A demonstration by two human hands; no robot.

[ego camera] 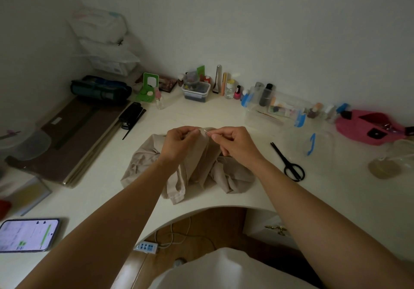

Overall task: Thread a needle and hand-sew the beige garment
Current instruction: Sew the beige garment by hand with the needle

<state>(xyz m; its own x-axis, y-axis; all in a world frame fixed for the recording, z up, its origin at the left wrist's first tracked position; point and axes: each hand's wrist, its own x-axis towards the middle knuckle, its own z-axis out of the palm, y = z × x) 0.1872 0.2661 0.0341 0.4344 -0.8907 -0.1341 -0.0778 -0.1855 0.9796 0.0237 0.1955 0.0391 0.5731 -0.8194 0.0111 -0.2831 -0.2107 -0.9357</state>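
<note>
Both forearms reach forward from the lower corners and converge over the middle of the surface point(201, 111); the two hands meet almost knuckle to knuckle, raised a little above the cloth heap. The left hand point(179, 142) has its fingers curled and its thumb and forefinger pinched on a lifted fold of the beige garment point(139, 163). The right hand point(235, 143) is curled too, its thumb and forefinger nipping the needle point(207, 131), a thin bright sliver that slants up and left toward the pinched fold; whether its tip is in the cloth is too fine to tell, and any thread is too faint to trace with certainty.

The beige garment lies crumpled on the surface directly beneath and between the wrists, near the curved front edge; it is creased into soft ridges, with a stitched hem or cuff hanging toward the near edge and one part drawn upward into the left fingers.

Black scissors point(289, 163) lie closed to the right of the garment, apart from it; a lit phone point(26, 235) rests at the near left; a pink pouch point(367, 127) sits at the far right.
</note>
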